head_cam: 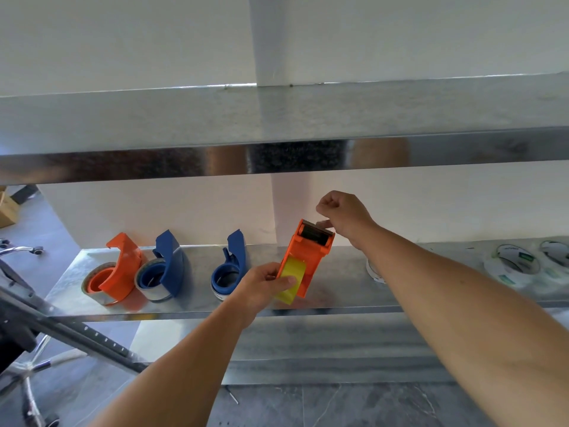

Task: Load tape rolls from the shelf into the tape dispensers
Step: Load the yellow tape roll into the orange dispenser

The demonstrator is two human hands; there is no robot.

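My left hand (267,283) grips an orange tape dispenser (309,257) with a yellowish tape roll (291,282) in it, held above the metal shelf (338,285). My right hand (345,215) pinches at the dispenser's toothed top end, where the tape end seems to lie. On the shelf's left stand an orange dispenser (115,272) and a blue dispenser (164,268), both with rolls, then another blue dispenser (231,268). Spare tape rolls lie at the right: one (512,266) and another (555,252), and a third roll (374,271) is partly hidden behind my right forearm.
An upper metal shelf (277,124) overhangs the work area. A white wall and pillar (289,204) stand behind. A slotted metal rail (77,334) slants in at the lower left, with an office chair base (27,386) below it. The floor is grey tile.
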